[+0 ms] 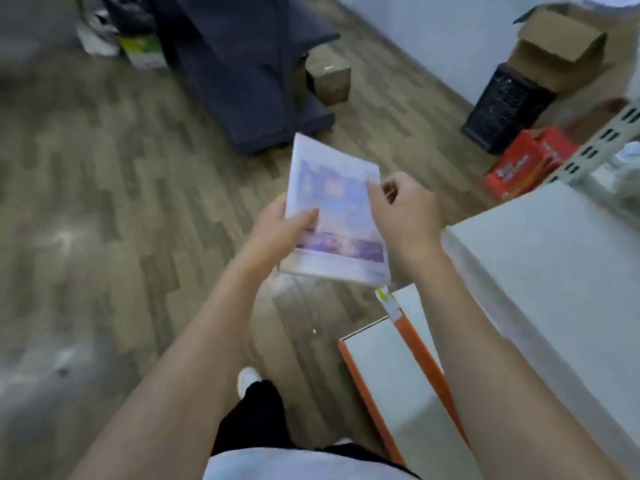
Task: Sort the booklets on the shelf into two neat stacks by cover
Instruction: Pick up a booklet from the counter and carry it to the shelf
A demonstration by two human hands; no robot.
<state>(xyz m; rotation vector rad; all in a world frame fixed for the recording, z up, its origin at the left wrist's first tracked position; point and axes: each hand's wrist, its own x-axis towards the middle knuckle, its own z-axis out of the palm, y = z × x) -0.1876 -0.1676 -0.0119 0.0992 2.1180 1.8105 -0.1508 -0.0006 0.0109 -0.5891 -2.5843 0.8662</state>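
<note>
The left hand (277, 226) is clamping a bundle of booklets (337, 216) thumb-over-cover, held out over the floor just off the shelf (540, 258), while the right hand (408, 209), fingers curled at the bundle's far edge, is pinching the top copy, best peeled singly.

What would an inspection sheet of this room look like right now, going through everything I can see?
Surface: white shelf board at right, bare where visible; a lower white board with an orange edge beneath it.
Job's things: stack of booklets with a purple-blue cover on top, held over the floor, not on the shelf.
Clutter: red box, black crate, open cardboard box, small brown box.
Hands: left hand grips the stack's left edge; right hand has its fingers at the right edge.
Cables: nothing seen.
Surroundings: wood-pattern floor, dark panels lying on it; image blurred.
</note>
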